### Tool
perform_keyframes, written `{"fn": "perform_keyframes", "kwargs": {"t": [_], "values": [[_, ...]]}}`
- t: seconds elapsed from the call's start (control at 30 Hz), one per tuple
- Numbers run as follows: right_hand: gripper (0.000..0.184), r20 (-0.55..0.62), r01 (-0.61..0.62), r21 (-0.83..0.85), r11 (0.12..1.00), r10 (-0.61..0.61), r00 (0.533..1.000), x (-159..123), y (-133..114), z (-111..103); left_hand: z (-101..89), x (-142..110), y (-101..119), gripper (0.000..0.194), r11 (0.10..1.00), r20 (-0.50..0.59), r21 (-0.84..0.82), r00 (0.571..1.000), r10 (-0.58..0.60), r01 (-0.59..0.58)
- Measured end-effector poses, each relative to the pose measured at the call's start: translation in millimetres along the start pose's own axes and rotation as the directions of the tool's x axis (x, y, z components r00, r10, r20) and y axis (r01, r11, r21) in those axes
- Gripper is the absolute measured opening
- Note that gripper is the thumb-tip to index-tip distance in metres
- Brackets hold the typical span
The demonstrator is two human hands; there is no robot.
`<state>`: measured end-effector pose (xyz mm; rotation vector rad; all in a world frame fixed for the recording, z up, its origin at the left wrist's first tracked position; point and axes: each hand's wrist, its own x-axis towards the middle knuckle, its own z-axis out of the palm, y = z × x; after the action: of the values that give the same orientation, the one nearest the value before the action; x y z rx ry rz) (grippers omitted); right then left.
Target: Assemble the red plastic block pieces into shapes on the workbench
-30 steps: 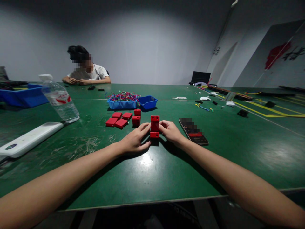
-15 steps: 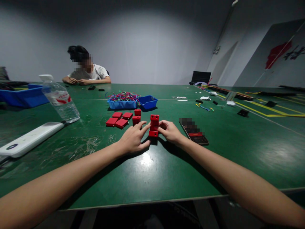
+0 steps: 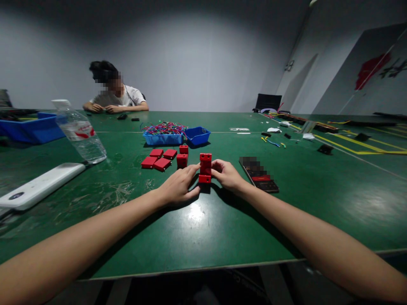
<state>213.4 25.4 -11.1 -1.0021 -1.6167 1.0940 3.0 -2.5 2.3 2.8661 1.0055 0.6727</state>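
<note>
Green desk (image 3: 197,241) under a grey wall (image 3: 203,63); co-worker (image 3: 119,99) seated on the far side at 11 o'clock. Red part (image 3: 205,169) upright near centre, between the 2 hands, long axis 12 to 6 in view; can't tell if its foot touches the desk. Right hand (image 3: 227,175) nearer, at 3 o'clock from it: grip pinching the right side with thumb and fingers. Left hand (image 3: 178,185) at 8 o'clock: grip spread, fingertips at the left edge, thumb held apart below. 2 red blocks (image 3: 182,160) at 10 o'clock from the part, 4 flat red pieces (image 3: 162,164) farther out, same heading. Wire-filled blue tray (image 3: 163,140) at 11, 2nd tray (image 3: 199,138) beside it. Phone (image 3: 260,176) at 3, beyond the right hand.
</note>
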Motion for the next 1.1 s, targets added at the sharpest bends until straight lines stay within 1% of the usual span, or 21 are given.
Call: {"fn": "perform_keyframes", "kwargs": {"t": [0.1,0.2,0.33,0.7,0.87,1.1], "values": [[0.037,-0.004,-0.038,0.058,0.998,0.038,0.999,-0.6,-2.2,0.5,1.1,-1.0,-3.9,0.068,0.994,-0.041,-0.088,0.997,0.068,-0.071],[0.039,-0.028,-0.059,0.056,0.997,0.061,0.998,-1.3,-4.6,0.7,0.3,-1.5,-4.4,0.072,0.989,-0.037,-0.126,0.996,0.075,-0.08],[0.042,-0.046,-0.073,0.035,0.997,0.075,0.996,-2.1,-7.4,0.6,-1.9,-1.1,-2.8,0.072,0.981,-0.019,-0.168,0.996,0.089,-0.091],[0.045,-0.053,-0.084,0.045,0.995,0.086,0.995,-3.6,-9.2,1.5,-2.6,-0.6,-1.4,0.07,0.984,-0.008,-0.157,0.996,0.085,-0.085],[0.044,-0.04,-0.067,0.046,0.997,0.069,0.997,-3.2,-9.5,1.2,-1.2,-0.9,-3.0,0.068,0.983,-0.02,-0.153,0.995,0.099,-0.101],[0.043,-0.036,-0.063,0.037,0.997,0.064,0.997,-2.9,-7.1,0.2,-1.4,-1.8,-3.4,0.07,0.983,0.001,-0.158,0.996,0.092,-0.091]]}}
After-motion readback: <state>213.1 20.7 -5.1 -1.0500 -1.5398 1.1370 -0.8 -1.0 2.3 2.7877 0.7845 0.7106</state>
